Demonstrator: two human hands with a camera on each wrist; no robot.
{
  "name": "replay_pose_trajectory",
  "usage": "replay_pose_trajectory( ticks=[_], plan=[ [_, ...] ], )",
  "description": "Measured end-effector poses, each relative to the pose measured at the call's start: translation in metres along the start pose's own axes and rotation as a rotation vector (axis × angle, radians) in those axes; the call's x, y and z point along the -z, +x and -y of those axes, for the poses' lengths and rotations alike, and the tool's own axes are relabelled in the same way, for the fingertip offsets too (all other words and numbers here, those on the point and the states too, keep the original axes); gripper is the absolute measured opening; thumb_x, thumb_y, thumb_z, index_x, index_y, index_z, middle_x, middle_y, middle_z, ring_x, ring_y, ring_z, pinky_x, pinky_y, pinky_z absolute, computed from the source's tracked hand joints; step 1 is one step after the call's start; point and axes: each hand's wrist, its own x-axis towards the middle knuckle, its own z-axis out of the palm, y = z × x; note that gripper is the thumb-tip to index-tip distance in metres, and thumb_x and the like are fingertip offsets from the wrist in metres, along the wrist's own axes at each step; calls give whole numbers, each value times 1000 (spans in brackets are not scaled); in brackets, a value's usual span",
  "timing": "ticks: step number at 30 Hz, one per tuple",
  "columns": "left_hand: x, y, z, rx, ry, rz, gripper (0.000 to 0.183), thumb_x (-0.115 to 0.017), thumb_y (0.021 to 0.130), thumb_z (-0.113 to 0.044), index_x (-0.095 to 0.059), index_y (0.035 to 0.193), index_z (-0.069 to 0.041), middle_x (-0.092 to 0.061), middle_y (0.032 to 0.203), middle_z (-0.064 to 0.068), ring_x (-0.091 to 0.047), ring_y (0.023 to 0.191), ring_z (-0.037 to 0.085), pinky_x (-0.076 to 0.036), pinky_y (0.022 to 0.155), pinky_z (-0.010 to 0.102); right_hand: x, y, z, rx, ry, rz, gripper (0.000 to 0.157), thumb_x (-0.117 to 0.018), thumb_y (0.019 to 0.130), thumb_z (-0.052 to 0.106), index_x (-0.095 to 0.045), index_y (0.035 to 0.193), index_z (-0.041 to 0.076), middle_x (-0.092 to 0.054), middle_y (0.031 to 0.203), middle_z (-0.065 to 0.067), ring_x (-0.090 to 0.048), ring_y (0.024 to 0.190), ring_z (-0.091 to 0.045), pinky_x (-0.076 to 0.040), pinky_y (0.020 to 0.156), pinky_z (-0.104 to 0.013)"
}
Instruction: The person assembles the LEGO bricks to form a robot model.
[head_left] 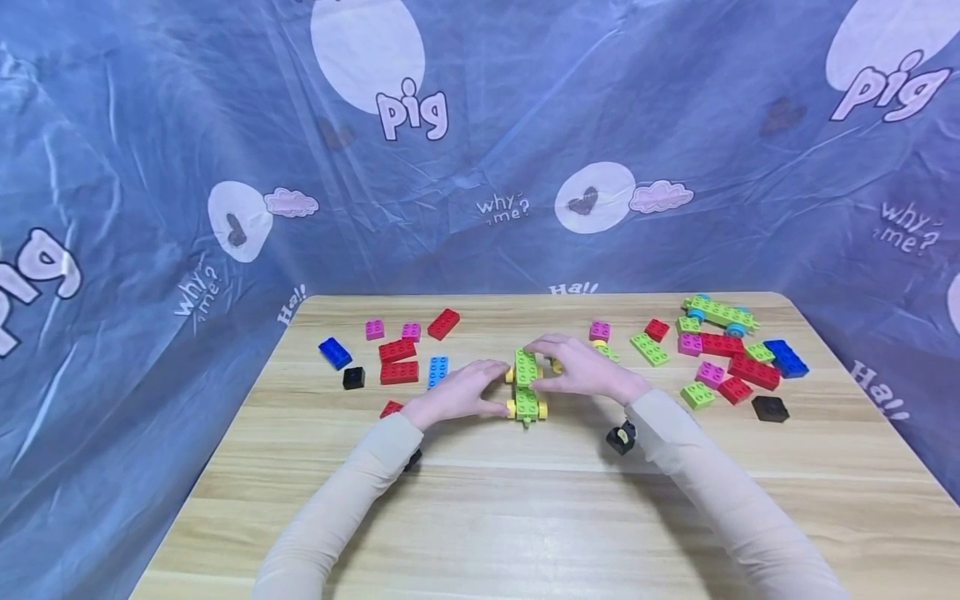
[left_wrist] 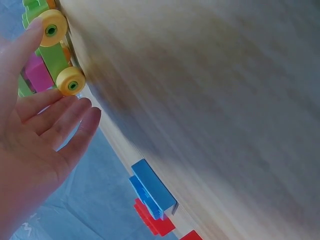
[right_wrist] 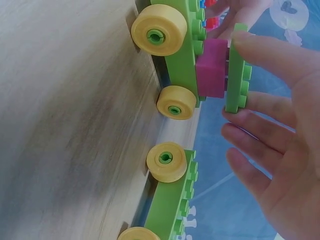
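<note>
A lime green toy car base [head_left: 527,404] with yellow wheels stands in the middle of the table, carrying a pink brick [right_wrist: 212,70]. On its left side is my left hand [head_left: 461,390]; the thumb and a fingertip hold it at two yellow wheels [left_wrist: 71,81]. Between thumb and fingers, my right hand [head_left: 581,367] pinches a thin lime green plate [right_wrist: 236,72] over the pink brick, a narrow gap showing between the two. Another green base with yellow wheels [right_wrist: 167,205] stands to the right, partly hidden behind the right hand in the head view.
Left on the table lie red bricks [head_left: 400,372], a light blue brick [head_left: 438,371], a dark blue brick [head_left: 334,353] and a black brick [head_left: 354,377]. Several mixed bricks, including a red one [head_left: 753,371], spread at right below a blue-wheeled green base [head_left: 720,314]. Printed cloth [head_left: 480,125] hangs behind.
</note>
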Motion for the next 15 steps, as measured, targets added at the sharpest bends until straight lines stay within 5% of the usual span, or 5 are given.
replay_pose_trajectory(
  ticks=[15],
  plan=[
    [-1,1,2,-7,-4,-5,79,-66,81,-50,-40,141,-7,-47,143,8,-44,133,21,-37,112,36,1,2,1,-41,-7,32,64,-74,76,42,-56,127,8,-59,127,-10,-55,118,-27,-45,104,-46]
  ],
)
